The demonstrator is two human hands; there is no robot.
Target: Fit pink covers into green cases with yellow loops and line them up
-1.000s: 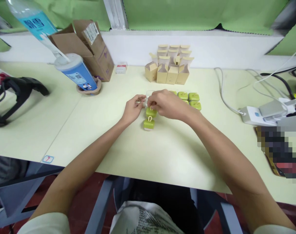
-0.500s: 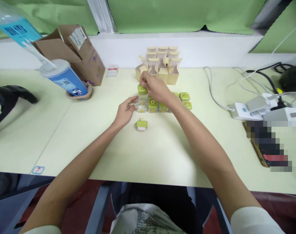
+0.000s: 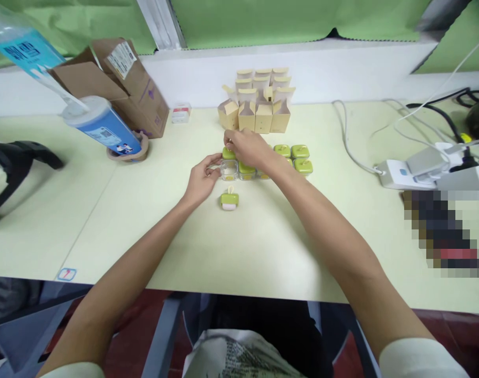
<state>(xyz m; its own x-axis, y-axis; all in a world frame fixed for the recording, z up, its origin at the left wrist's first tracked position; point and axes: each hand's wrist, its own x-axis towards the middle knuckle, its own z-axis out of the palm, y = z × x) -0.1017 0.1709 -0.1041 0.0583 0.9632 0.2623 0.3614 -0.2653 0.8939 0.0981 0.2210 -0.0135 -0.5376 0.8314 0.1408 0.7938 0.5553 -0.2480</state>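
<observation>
My right hand (image 3: pixel 247 148) pinches a green lid (image 3: pixel 229 154) from above, at the back left jar of a block of small clear jars. Just in front of it stands a lidless clear jar (image 3: pixel 229 171). Along the left side of these jars rests my left hand (image 3: pixel 202 182), thumb and index finger apart at the jar walls. Other jars in the block wear green lids with small loops, such as the front right jar (image 3: pixel 303 167); my right hand and forearm hide some. A loose green lid with a whitish lower part (image 3: pixel 229 201) lies on the table in front.
Behind the jars stand several open tan boxes (image 3: pixel 255 116) in rows. To the left are a large cardboard box (image 3: pixel 145 100), a blue canister (image 3: pixel 105 131) and a small clear case (image 3: pixel 181 113). A power strip (image 3: pixel 405 176) with cables and a blurred-out object (image 3: pixel 444 228) lie right.
My right hand has come down with the green lid, from raised above the jars to the back left jar. My left hand stays beside the jars. The view has shifted slightly.
</observation>
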